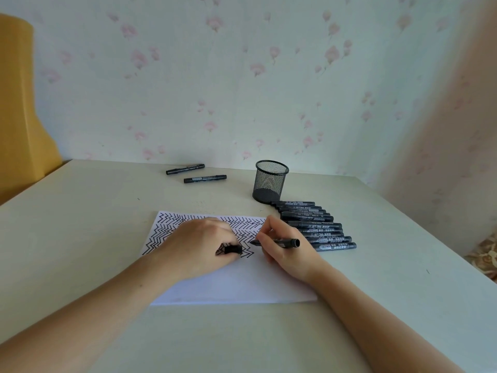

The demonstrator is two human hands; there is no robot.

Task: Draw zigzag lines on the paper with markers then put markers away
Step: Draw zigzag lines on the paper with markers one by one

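the paper (236, 281) lies flat on the tabletop (80, 238) in front of the person, its far half filled with rows of black zigzag lines and its near half blank, so the drawing looks roughly half done. the marker in use (279, 242) is held low and nearly level in the right hand (279, 249), whose fingers are clamped round the barrel in a writing grip, tip pointing left and touching or just above the sheet at the end of the lowest zigzag row, probably the spot where the line goes on. the left hand (204, 246) rests on the paper over the drawn part, likely to keep the sheet from sliding under the strokes; its fingers are curled round a short black piece that looks like the marker's cap (233, 249), kept in hand so it can go back on quickly. just right of the paper a row of capped markers (312, 224) lies side by side, touching one another, within easy reach of the drawing hand. beside the far end of that row stands the mesh pen cup (269, 184), upright and seemingly empty, the likely place for putting the markers away. two more markers (196, 173) lie apart from the rest near the wall, well away from the paper, on the far left of the cup.
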